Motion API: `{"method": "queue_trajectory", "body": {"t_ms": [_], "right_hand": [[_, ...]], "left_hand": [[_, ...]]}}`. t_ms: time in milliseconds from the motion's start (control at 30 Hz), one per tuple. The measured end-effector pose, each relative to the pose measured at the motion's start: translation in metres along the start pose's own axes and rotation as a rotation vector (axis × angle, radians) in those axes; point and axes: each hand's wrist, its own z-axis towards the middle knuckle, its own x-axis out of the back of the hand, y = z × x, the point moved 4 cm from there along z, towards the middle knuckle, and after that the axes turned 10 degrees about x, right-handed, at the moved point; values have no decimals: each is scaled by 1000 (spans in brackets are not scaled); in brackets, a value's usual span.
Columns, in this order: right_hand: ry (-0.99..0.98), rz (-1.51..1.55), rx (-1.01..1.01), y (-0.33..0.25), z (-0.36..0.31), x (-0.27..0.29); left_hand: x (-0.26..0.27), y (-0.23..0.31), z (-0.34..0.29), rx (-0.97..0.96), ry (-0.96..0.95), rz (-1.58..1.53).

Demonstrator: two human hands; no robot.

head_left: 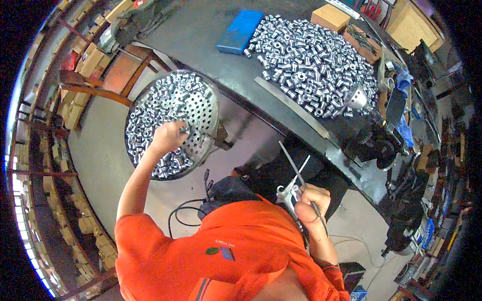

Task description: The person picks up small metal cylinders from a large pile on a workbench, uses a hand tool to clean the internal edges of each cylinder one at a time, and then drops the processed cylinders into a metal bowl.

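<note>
My left hand (168, 137) is over a round perforated metal tray (205, 120), its fingers curled together. What those fingers hold, if anything, is too small to make out. Small shiny metal sleeves (144, 123) lie loose across the tray, thickest on its left side, while bare holes show on the right. Held up by my right side, my right hand (314, 201) is closed around a silver air blow gun (285, 193) with a thin straight nozzle. A long, slim grey rod (289, 157) also passes through that grip, slanting up to the left.
A large heap of similar metal sleeves (311, 62) covers part of the dark worktable (196, 42). Around it are a blue box (240, 32), a cardboard box (330, 18), a flat metal bar (291, 106) and a lamp (356, 97). A wooden chair (123, 72) stands behind the tray.
</note>
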Motion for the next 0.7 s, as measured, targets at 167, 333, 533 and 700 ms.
{"method": "queue_trajectory", "body": {"t_ms": [167,333,533,700], "right_hand": [[3,36,-3,-4,-1,-5],[-25,21,-28,-2,-6,-3],[-115,27,-56,7,-13,4],[-178,12,-88,9,-8,4]], "left_hand": [[-20,5,-11,-91,80,131],[-15,14,-6,-8,51,99],[-18,14,-1,-48,151,59],[6,100,-14,18,-445,-914]]}}
